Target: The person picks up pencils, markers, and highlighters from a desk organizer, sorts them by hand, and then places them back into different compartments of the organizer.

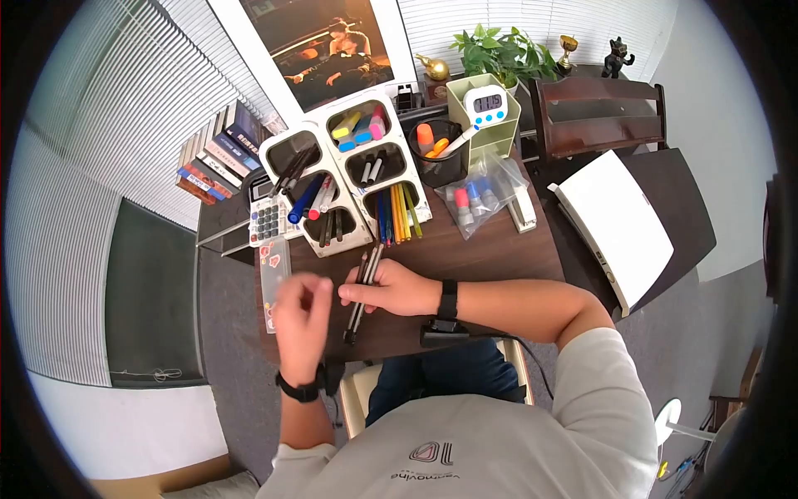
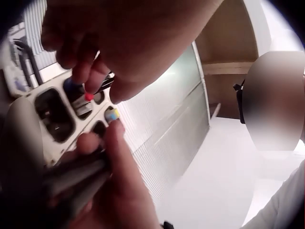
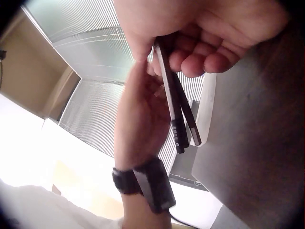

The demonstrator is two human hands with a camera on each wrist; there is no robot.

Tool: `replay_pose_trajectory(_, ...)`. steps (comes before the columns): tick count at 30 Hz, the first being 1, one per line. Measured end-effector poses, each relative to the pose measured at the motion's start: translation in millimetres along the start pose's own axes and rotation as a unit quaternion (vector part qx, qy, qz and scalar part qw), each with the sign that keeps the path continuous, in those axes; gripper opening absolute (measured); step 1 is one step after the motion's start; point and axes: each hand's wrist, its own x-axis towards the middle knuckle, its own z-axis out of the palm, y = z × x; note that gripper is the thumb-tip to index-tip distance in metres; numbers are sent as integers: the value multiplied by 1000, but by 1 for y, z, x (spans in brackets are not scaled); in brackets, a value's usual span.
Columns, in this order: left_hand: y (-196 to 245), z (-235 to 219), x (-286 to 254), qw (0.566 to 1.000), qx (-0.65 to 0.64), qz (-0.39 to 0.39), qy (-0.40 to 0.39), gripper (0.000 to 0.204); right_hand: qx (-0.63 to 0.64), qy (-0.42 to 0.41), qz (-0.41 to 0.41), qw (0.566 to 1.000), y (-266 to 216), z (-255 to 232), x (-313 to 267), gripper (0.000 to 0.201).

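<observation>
The right hand (image 1: 401, 289) grips several slim dark and grey pencils (image 1: 357, 319) over the front of the desk; their lower ends point toward the person. In the right wrist view, the pencils (image 3: 170, 95) stick out below the curled fingers of the right hand (image 3: 205, 28). Close by on the left, the raised left hand (image 1: 302, 323) has loosely bent fingers and shows nothing held. The left wrist view has the left hand (image 2: 124, 43) blurred above the right hand (image 2: 128, 183). Just beyond both hands is a white organizer (image 1: 342, 243) with pens and markers in its compartments.
A clear sticker-covered box (image 1: 274, 264) lies beside the left hand, with a calculator (image 1: 268, 219) behind it. Farther right are a black mesh cup (image 1: 440, 170), a green holder (image 1: 499, 141), a plastic bag of markers (image 1: 486, 204) and a white stapler (image 1: 523, 209).
</observation>
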Motion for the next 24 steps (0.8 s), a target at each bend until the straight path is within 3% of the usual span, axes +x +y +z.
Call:
replay_pose_trajectory(3,-35,3,-43,980,-108,-116,-119,15,14,-15,-7,1000,0,0,0,31)
replay_pose_trajectory(6,-54,-7,-63,982,-105,-99,-121,14,17,-6,2,1000,0,0,0,31)
replay_pose_trajectory(8,-50,-16,-66,964,-193,-157,-92,15,21,3,5,1000,0,2,0,31)
replay_pose_trajectory(11,-33,-12,-61,970,-191,-120,-88,12,24,12,-2,1000,0,1,2,32)
replay_pose_trajectory(12,-33,-12,-60,970,-172,-119,-122,14,23,10,-6,1000,1,0,2,32)
replay_pose_trajectory(15,-51,-13,-64,977,-138,-99,-127,18,38,13,-7,999,0,2,2,33)
replay_pose_trajectory(17,-50,-18,-60,985,-131,-72,-85,15,29,21,-8,999,-5,3,1,34)
replay_pose_trajectory(19,-44,-29,-54,981,-165,-79,63,11,22,27,-10,999,-5,3,0,36)
replay_pose_trajectory(22,-32,-38,-35,958,-166,54,226,9,8,-8,0,1000,1,3,1,38)
replay_pose_trajectory(24,-13,-46,-16,950,-108,134,260,11,-7,-13,-9,1000,0,2,2,39)
